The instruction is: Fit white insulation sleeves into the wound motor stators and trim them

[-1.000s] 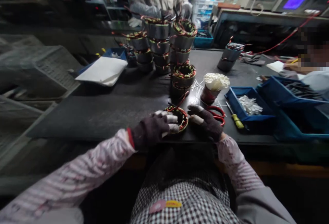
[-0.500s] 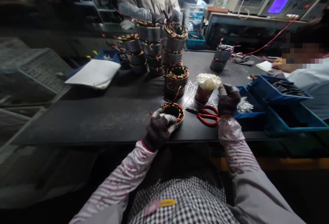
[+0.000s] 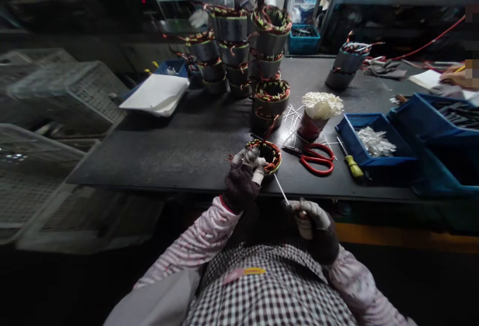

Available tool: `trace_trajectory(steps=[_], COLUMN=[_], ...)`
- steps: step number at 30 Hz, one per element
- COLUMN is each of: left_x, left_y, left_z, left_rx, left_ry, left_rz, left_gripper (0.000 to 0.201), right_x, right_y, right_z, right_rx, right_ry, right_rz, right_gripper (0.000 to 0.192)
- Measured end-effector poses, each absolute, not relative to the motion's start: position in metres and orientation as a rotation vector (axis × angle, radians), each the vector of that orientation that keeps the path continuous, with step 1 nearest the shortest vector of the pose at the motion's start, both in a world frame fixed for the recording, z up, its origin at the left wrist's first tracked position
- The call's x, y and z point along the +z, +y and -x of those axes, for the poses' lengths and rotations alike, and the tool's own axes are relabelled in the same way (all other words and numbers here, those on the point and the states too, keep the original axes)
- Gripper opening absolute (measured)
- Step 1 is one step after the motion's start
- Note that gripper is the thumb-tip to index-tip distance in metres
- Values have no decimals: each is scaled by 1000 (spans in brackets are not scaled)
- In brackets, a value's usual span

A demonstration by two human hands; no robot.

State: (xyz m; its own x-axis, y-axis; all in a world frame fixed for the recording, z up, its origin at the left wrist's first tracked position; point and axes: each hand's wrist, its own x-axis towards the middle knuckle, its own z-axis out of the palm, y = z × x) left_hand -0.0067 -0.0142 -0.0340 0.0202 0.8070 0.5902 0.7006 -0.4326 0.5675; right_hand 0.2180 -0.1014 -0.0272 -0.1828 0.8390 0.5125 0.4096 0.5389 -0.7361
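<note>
Currently, items are listed from the left edge of the table (image 3: 179, 141) to the right.

Left side: wire-mesh crates (image 3: 56, 96) stand off the table's left edge; a white paper stack (image 3: 157, 94) lies at the far left corner.

Far centre: stacked stators (image 3: 232, 47) stand in columns near the far edge, where a co-worker's gloved hands (image 3: 239, 2) are at work on the top ones.

Left hand (image 3: 243, 176): gloved, fingers curled closed around the near-left rim of the wound stator (image 3: 267, 154), pinning it flat at the near edge of the table.

Right hand (image 3: 310, 221): gloved, held off the near edge above the lap, fingers pinched shut on a thin white stick (image 3: 280, 189) whose far tip points toward the stator, just short of it.

Stick supply: a cup of white sticks (image 3: 318, 114) stands just beyond the stator, with loose sticks lying beside it.

Tools: red-handled scissors (image 3: 316, 156) and a yellow-handled screwdriver (image 3: 350, 161) lie right of the stator, untouched.

Right side: blue bins (image 3: 377, 141) sit along the right edge; the nearest one holds white pieces.

Progress: judged early for this unit; one stick is in hand but not yet seated in the stator, and many stators remain stacked.

Markings: a pink and yellow tag (image 3: 243, 272) shows on the checked apron; its writing cannot be read.
</note>
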Motion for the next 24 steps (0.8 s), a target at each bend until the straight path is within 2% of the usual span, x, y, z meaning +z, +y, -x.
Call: trace_trajectory(steps=[3,8,11,13,22,24], left_x=[-31,-19,-13,-11,-9,-8], left_y=[-11,-9,-9,-8,-7,-7], left_z=[1,-6,-2,3,6,7], left_rx=[1359,1414,1422,1431,1476,1452], left_ry=[1634,1598,1413,1314,1233,1212], left_rz=[-2127,-1690,-1745,-1838,-1891,-1906], left_gripper=[22,22,7,4,3,5], right_x=[-15,-6,2,9,13,13], right_y=[-70,-38,-35,-33,-14,-15], right_z=[-203,-188,-188,-188,-185,-185], right_rx=[448,879,1127,1184,956,797], right_ry=[-1837,-1596,-1427,-1403,-1719,-1797], right_rz=[1048,1096,1133,1126,1271,1207], right_gripper=[22,15,16,18,21,18])
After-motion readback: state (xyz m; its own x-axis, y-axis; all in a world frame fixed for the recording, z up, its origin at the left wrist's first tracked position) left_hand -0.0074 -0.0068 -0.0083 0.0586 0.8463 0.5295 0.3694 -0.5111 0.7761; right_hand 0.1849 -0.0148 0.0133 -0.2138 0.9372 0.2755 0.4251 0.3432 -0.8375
